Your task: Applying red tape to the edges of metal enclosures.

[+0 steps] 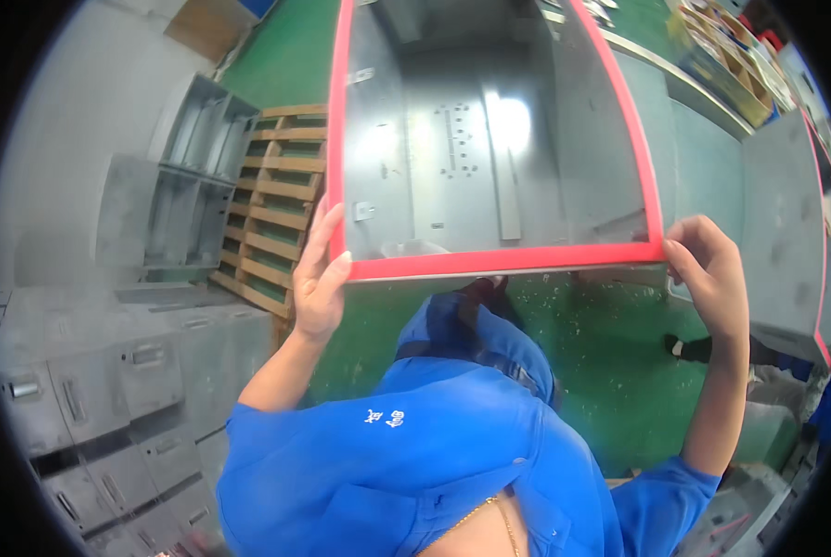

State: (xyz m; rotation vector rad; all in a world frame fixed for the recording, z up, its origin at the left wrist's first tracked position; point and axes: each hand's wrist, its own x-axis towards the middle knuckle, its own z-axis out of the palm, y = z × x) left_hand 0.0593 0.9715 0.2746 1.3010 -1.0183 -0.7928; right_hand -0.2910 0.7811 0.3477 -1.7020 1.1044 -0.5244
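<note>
A grey metal cabinet (489, 139) with a red gasket rim (508, 261) fills 12 o'clock, its long axis running away, both hands gripping its near corners: left hand (318, 278), right hand (712, 274).

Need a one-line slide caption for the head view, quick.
Left hand and right hand grip the near corners of a grey metal cabinet with a red gasket rim.
</note>
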